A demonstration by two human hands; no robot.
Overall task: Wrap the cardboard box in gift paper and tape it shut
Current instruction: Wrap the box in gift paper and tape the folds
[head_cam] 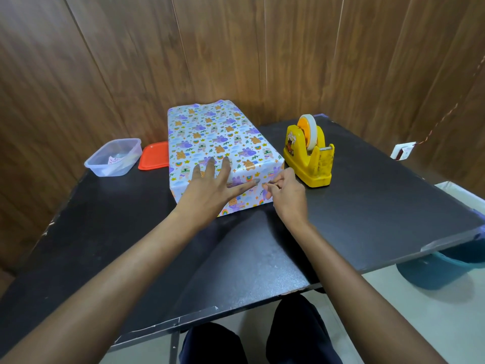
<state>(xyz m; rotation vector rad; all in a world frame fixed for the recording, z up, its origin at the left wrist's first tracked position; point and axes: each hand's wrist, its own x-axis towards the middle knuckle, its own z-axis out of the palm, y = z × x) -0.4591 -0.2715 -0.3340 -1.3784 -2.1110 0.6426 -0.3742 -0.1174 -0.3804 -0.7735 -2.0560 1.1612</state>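
Where the black table [367, 206] meets the wood-panelled wall [262, 48] at its far edge, the cardboard box [217, 132] has its far end. The box is fully covered in gift paper [236, 122] and runs lengthwise from that edge toward the table's middle. A yellow tape dispenser [309, 158] stands just beside the box's right side, with a narrow gap between them. From the dispenser the tabletop lies bare out to the right edge and the far right corner. Toward the far left corner sits a clear plastic container [112, 158]. An orange lid [153, 156] lies flat between the container and the box, close against the box's left side. All the near half of the table, from the box's near end to the front edge, is bare except for the two forearms crossing it. A teal bin [441, 271] shows on the floor below the right edge.

The left hand [207, 190] lies flat over the box's near top edge, fingers straight and spread on the top face. Its thumb stretches rightward along the near end face. The right hand [286, 195] is at the same end face, just beside that thumb's tip. Its fingers are curled and its thumb and forefinger are drawn narrowly together against the paper. Whether they hold a strip of tape or a fold of paper cannot be told.
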